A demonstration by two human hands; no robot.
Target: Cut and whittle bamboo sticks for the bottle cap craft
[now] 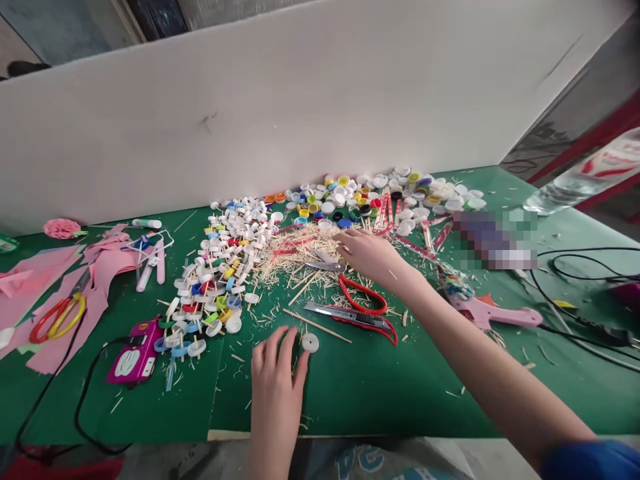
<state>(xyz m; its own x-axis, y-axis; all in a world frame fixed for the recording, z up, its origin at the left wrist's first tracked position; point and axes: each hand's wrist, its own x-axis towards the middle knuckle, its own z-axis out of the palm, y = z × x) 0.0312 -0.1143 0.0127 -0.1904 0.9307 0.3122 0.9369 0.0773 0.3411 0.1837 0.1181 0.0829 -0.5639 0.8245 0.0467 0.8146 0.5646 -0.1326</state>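
Note:
My left hand rests on the green table near its front edge, fingers bent and thumb apart. A white bottle cap with a small hole lies at its thumb and index finger; the thumb seems to touch its edge. My right hand reaches over a pile of thin wooden sticks, fingers loosely stretched; their tips partly merge with the pile. Below it lie red-handled scissors with parted blades and a box cutter. One longer stick lies between the cutter and the white cap.
Caps joined with sticks are heaped left of the pile. Loose coloured caps line the white board. Pink paper, other scissors and a magenta device lie left; a pink glue gun, cables and a bottle right.

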